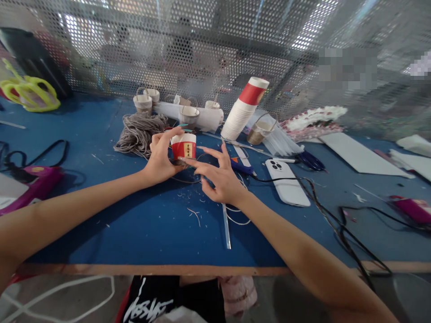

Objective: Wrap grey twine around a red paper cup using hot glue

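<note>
A small red and white paper cup (183, 146) with a gold label stands above the blue table, its lower part wrapped in something greyish. My left hand (162, 157) grips it from the left, fingers at the rim and thumb under the base. From the right, my right hand (220, 176) has its fingers spread, the index fingertip touching the lower edge of the cup. Just behind my left hand lies a bundle of grey cord (136, 134). A clear glue stick (226, 228) lies below my right hand.
Behind stand a tall stack of paper cups (239, 112) and small cord-handled cups (189, 115). A white phone (287, 183) and black cables (323, 211) lie right. Purple glue guns (37, 186) lie at both sides. A perforated metal screen (215, 54) rises behind.
</note>
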Available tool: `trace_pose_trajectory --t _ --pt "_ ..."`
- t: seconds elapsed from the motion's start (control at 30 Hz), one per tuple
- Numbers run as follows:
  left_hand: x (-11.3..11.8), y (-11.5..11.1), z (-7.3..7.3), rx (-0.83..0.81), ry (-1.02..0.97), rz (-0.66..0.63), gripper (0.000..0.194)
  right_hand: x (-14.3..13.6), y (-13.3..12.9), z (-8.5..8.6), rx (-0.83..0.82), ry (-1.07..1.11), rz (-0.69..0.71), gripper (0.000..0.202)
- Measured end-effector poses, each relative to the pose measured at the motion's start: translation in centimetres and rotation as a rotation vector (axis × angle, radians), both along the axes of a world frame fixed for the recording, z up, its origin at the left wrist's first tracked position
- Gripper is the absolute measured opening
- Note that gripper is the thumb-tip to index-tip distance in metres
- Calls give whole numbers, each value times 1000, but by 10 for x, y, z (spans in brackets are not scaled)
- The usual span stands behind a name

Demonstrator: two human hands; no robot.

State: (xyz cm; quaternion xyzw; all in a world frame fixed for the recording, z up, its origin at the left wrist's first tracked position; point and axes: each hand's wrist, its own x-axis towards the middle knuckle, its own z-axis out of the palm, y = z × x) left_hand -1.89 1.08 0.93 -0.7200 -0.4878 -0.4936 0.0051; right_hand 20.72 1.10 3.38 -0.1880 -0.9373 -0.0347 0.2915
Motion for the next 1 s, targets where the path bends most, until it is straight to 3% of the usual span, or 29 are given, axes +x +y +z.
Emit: trace_pose_trajectory --t 0.27,0.43,0.6,0.8,1.0 --pt "1 2 -2 19 17 -9 88 5 3 -1 -4 55 56 33" --pt "-1 4 -2 22 40 -21 86 5 3 0 17 90 16 36" --pt "0 3 -3 10 68 -23 89 1 -1 1 -47 -5 -34 46" --pt "2 2 -5 24 98 -26 94 -4 -4 3 -101 -144 -70 46" --pt "3 1 -4 35 119 -47 101 -4 -4 2 -57 -147 -56 40"
